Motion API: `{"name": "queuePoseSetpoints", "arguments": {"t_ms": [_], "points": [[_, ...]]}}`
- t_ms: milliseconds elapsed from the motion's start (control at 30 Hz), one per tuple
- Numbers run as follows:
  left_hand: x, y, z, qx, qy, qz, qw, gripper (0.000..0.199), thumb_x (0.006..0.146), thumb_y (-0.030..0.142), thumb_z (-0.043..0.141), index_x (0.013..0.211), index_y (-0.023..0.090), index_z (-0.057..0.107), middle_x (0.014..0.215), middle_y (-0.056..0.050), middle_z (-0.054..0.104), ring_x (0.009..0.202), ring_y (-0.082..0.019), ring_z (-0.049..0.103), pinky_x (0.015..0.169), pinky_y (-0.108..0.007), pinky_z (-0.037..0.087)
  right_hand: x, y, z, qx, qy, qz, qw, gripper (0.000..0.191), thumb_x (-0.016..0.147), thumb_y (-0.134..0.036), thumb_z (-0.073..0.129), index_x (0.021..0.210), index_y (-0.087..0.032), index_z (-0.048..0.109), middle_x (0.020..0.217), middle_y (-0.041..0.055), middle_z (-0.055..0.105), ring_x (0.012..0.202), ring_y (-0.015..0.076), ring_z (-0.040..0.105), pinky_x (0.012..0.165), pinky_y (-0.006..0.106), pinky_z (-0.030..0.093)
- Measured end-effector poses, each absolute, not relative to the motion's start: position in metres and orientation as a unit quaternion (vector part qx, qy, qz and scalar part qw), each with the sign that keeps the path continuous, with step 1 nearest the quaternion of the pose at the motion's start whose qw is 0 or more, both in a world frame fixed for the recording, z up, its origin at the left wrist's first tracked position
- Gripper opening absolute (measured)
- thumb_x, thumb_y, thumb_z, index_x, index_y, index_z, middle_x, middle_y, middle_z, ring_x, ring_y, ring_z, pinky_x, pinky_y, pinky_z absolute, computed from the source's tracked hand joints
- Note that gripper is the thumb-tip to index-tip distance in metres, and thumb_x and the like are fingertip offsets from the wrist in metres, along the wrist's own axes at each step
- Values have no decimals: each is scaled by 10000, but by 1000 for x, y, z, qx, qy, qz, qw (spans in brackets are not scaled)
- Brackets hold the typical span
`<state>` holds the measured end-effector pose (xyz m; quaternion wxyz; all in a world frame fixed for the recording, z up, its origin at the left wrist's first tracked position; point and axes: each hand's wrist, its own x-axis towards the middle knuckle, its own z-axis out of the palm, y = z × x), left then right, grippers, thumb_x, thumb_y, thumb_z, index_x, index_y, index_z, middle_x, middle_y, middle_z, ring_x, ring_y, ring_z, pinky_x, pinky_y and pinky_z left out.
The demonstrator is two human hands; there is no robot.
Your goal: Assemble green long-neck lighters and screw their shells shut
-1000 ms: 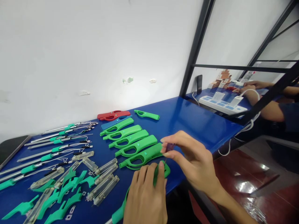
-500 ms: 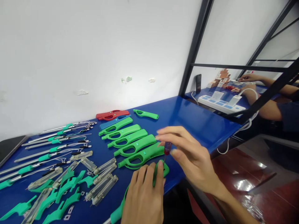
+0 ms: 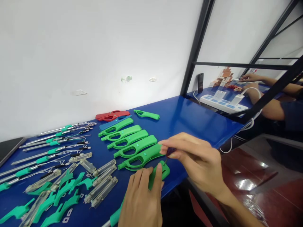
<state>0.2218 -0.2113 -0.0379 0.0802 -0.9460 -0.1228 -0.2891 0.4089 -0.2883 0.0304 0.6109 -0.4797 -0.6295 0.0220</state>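
Note:
Near the table's front edge, my left hand [image 3: 143, 198] presses down on a green lighter casing [image 3: 165, 171], its fingers over the casing and hiding much of it. My right hand [image 3: 199, 157] pinches the dark red handle of a small screwdriver [image 3: 169, 152], whose thin shaft points down at the casing's end. A metal rod with a teal collar [image 3: 115, 217] sticks out below my left hand. Just behind, several green casings [image 3: 139, 156] lie in a row, with a blue one [image 3: 104, 126] and red ones [image 3: 112, 115] beyond.
On the left of the blue table [image 3: 189, 116] lie metal rods with wires [image 3: 35, 154], clear tanks [image 3: 104, 190] and teal triggers [image 3: 68, 189]. A lone green casing [image 3: 147, 114] lies at the back. Beyond the black frame are a power strip [image 3: 223, 103] and another person's arms [image 3: 270, 105].
The fingers of my right hand have closed in a pinch round the screwdriver handle, which leans more to the right. The whole view has shifted slightly.

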Motion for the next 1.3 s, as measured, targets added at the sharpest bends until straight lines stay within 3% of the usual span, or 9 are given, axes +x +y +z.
{"name": "queuePoseSetpoints", "arguments": {"t_ms": [133,267,467,633,833,933,1033,1167,1300], "points": [[219,-211,-37,-946,-117,-285,100,434,1057,143,543,1487,98,565,1151,-134,706,1010,-282,710,820,-410,599,410,-288,33,-499,-603,-37,621,278,984,-223,833,1248,-312,823,947,6,649,873,154,620,756,271,561],[220,-211,-36,-951,-116,-273,85,435,1070,168,532,1500,99,557,1174,-138,702,1035,-286,709,826,-413,615,411,-293,38,-475,-663,62,576,371,1132,-101,511,1337,-270,770,1255,45,739,1138,175,700,927,296,592],[220,-211,-34,-951,-115,-276,81,442,1064,144,524,1503,103,551,1153,-133,697,1018,-273,703,820,-406,621,409,-292,36,-505,-605,-26,615,254,967,-242,854,1212,-302,830,913,4,676,819,157,635,722,284,578],[218,-210,-36,-956,-109,-262,79,482,1056,129,515,1537,96,526,1186,-144,687,1050,-288,696,841,-423,624,410,-297,37,-468,-664,71,580,432,1115,-94,529,1410,-331,740,1328,31,734,1132,190,725,893,317,640],[219,-210,-33,-956,-108,-258,90,484,1051,113,507,1534,88,529,1171,-147,688,1025,-286,695,817,-414,607,404,-285,31,-477,-610,5,633,206,1011,-185,792,1153,-327,839,925,5,725,865,167,623,731,284,569],[219,-212,-32,-954,-111,-261,95,478,1047,114,520,1523,79,534,1167,-150,694,1010,-289,699,799,-413,602,405,-286,34,-484,-624,26,613,166,1072,-279,721,1195,-302,830,1089,46,731,1003,194,663,823,318,598],[219,-213,-33,-951,-112,-270,99,463,1050,130,532,1510,81,546,1167,-150,701,1008,-289,701,800,-413,603,408,-288,35,-480,-650,60,586,302,1143,-196,546,1300,-290,785,1252,58,753,1140,210,714,861,326,635],[220,-213,-34,-950,-114,-273,102,468,1049,139,536,1514,83,547,1173,-153,706,1020,-292,703,814,-417,612,412,-283,30,-491,-610,6,622,251,1062,-127,687,1201,-300,804,970,20,747,897,182,688,760,318,603],[222,-212,-33,-951,-111,-271,104,475,1039,128,546,1510,67,547,1166,-159,708,1015,-294,707,808,-420,617,416,-287,32,-512,-600,-17,615,174,998,-261,824,1164,-311,833,956,26,680,900,189,636,779,329,570]]}}
